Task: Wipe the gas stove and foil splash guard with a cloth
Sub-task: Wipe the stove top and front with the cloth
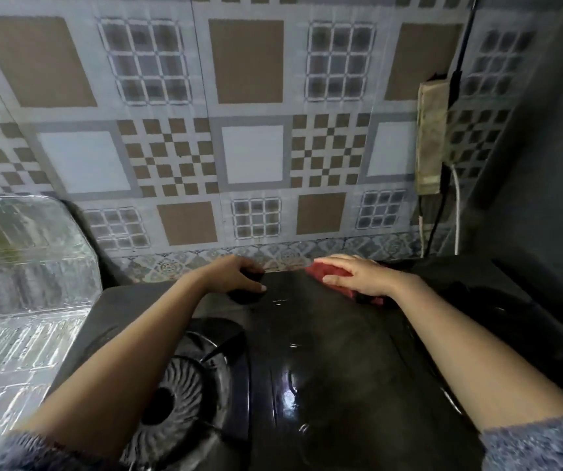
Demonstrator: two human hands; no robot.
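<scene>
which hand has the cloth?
The right hand, pressed flat on the red cloth at the stove's far edge. The left hand grips a dark object, no cloth.

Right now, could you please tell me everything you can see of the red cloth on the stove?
The red cloth looks like soft fabric, bunched rather than spread flat. It lies at the far edge of the glossy black gas stove, close to the tiled wall. The right hand lies palm down on it, fingers stretched across the top, hiding most of it; red shows beyond the fingertips and beneath the wrist. The left hand does not touch it.
</scene>
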